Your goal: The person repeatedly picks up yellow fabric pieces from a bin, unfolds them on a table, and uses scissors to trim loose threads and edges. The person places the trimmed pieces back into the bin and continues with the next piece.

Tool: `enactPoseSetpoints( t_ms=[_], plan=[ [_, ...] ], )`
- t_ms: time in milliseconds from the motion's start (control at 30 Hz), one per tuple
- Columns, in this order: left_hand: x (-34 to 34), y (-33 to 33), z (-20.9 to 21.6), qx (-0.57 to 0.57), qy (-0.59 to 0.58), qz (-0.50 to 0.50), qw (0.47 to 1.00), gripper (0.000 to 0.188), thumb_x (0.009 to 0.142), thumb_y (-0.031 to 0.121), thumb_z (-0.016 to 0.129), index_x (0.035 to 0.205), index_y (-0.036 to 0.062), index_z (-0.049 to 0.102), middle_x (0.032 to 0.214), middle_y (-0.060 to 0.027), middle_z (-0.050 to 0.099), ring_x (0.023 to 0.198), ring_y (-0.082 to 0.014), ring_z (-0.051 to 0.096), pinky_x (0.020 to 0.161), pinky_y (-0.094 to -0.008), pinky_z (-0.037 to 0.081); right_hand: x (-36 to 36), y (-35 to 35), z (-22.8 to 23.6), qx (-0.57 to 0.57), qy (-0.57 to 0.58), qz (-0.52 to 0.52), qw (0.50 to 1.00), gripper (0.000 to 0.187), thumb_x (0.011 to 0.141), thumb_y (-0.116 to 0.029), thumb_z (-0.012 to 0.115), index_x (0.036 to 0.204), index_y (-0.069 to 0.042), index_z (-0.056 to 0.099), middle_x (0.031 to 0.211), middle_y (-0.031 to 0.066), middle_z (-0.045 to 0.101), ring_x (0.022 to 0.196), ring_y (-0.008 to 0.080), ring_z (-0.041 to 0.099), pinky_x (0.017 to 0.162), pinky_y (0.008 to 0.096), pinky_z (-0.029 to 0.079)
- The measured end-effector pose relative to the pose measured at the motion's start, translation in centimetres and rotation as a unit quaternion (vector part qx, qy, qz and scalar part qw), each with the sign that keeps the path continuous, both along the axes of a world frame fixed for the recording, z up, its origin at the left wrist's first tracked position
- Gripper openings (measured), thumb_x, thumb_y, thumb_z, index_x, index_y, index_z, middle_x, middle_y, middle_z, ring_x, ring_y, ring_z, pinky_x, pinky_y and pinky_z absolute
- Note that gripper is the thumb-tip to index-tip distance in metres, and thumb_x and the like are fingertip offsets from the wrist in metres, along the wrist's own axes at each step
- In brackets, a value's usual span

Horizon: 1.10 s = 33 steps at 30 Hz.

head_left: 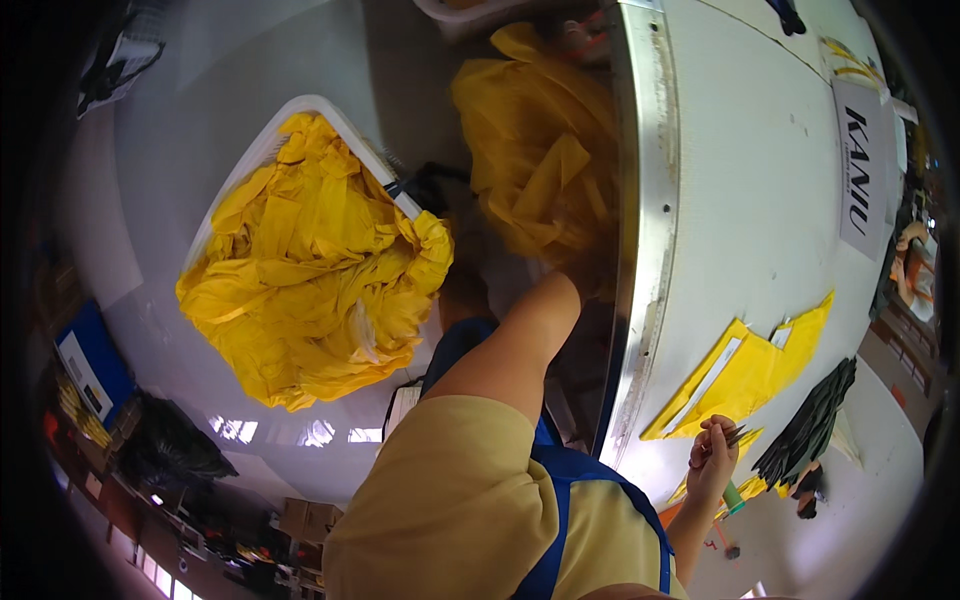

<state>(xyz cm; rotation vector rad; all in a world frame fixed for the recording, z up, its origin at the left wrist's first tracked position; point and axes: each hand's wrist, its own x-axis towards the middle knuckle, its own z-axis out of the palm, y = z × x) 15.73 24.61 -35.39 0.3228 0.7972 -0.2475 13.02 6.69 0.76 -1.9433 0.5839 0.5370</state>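
Note:
My right hand (711, 456) is at the table's near edge on the right, fingers closed round small pointed metal snips (736, 436). Just beyond it, a flat yellow fabric piece (735, 375) with a white strip lies on the white table (745, 190). My left arm (510, 350) stretches forward beside the table, down toward a bunched yellow cloth (540, 150) hanging in the shade along the table's side. The left hand itself is hidden. To the left, a white basket (345, 125) is heaped with crumpled yellow fabric (320, 260).
A metal strip (645, 200) edges the table. Dark green folded fabric (808, 425) and a green roll (734, 500) lie near my right hand. A lettered sign (862, 170) stands on the far side. Black bags (170, 435) and cardboard boxes (308, 520) sit at lower left.

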Motion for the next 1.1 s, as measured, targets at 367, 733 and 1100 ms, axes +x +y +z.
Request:
enactPoseSetpoints(
  t_ms=[367, 733, 1100],
  plan=[
    [-23.3, 18.1, -9.2, 0.423, 0.619, -0.221, 0.623, 0.071, 0.076, 0.042, 0.069, 0.129, 0.0049, 0.040, 0.124, -0.0134, 0.046, 0.112, -0.0324, 0.048, 0.094, -0.0421, 0.041, 1.2, 3.7, -5.4, 0.006, -0.012, 0.098, 0.995, 0.011, 0.091, -0.010, 0.052, 0.099, -0.004, 0.055, 0.078, 0.0036, 0.058, 0.044, 0.0029, 0.036, 0.035, 0.0158, 0.025],
    [-36.7, 28.9, -15.5, 0.477, 0.540, -0.575, 0.387, 0.060, 0.085, 0.022, 0.057, 0.140, 0.0295, 0.034, 0.146, -0.0121, 0.030, 0.132, -0.0326, 0.033, 0.098, -0.0474, 0.038, 2.6, 2.3, -10.6, -0.076, -0.195, 0.186, 0.960, 0.011, 0.095, -0.011, 0.047, 0.097, -0.005, 0.056, 0.068, -0.0016, 0.049, 0.041, 0.0003, 0.024, 0.037, 0.0153, 0.017],
    [-45.7, 22.1, 5.3, 0.288, 0.220, 0.266, 0.893, 0.018, 0.063, -0.005, 0.043, 0.075, 0.0086, 0.044, 0.067, 0.0002, 0.047, 0.060, -0.0127, 0.049, 0.054, -0.0209, 0.040, 2.1, 1.4, -10.4, 0.091, -0.159, 0.202, 0.962, 0.016, 0.095, -0.011, 0.048, 0.103, -0.002, 0.060, 0.076, 0.0003, 0.057, 0.044, 0.0003, 0.026, 0.039, 0.0164, 0.019]
  ],
)
